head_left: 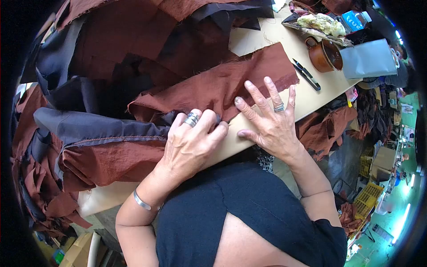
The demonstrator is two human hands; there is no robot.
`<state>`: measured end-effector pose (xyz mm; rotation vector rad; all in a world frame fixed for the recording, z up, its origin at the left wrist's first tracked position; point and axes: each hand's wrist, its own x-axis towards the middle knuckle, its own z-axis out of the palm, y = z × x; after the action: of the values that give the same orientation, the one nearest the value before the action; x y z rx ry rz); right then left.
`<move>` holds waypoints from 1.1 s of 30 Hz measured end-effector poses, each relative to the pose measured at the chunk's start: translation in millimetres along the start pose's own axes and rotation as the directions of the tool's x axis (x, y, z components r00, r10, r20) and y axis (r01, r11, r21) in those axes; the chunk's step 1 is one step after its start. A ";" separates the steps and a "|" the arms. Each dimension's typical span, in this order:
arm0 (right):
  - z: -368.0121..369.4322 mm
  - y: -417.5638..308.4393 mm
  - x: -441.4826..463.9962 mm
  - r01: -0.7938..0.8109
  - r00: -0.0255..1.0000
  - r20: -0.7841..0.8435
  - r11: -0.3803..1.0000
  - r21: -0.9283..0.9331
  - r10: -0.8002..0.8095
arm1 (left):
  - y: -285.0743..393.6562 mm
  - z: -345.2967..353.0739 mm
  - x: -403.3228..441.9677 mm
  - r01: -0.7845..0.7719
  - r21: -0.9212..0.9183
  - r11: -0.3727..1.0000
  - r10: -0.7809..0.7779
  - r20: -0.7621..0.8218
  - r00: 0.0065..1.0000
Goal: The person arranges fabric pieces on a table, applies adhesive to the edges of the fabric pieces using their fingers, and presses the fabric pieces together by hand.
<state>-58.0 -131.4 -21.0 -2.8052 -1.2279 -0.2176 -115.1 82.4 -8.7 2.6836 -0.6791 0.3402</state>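
Observation:
My left hand [193, 138], with a ring on it, is closed on the bunched edge of a dark and rust-brown cloth [111, 158] that has an orange stitched seam. My right hand [269, 115] is spread open, its fingertips over the lower edge of a rust-brown strip [262, 66] and its thumb by the table's pale surface. That strip runs from my left hand up to the right and has frayed edges. Whether the strip and the seamed cloth are joined under my left hand is hidden.
Dark and brown cloth pieces [120, 40] are heaped at the back left of the table [327, 93]. Black pens [307, 74], a brown mug [324, 55], a grey-blue pouch [369, 60] and a bottle [356, 20] are at the right. Yellow crates [367, 200] stand beyond.

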 end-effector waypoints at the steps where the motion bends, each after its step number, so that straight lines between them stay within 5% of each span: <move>1: -0.2 0.0 -0.2 0.014 1.000 0.023 1.000 -0.005 -0.014 | 0.7 0.6 -1.0 -0.035 0.028 0.999 0.035 0.004 0.999; 15: -0.7 -20.1 3.3 0.048 0.999 -0.015 0.995 0.087 -0.047 | -1.0 1.5 -6.3 -0.160 0.046 0.986 0.161 -0.015 0.987; 33: -4.4 -28.7 7.0 0.116 0.992 -0.058 0.983 0.145 -0.109 | 2.5 1.3 -5.7 -0.063 -0.029 0.998 0.062 -0.039 0.997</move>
<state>-74.8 -107.4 -15.3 -2.5932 -1.3339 -0.1933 -121.1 82.2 -10.9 2.6249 -0.7523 0.3939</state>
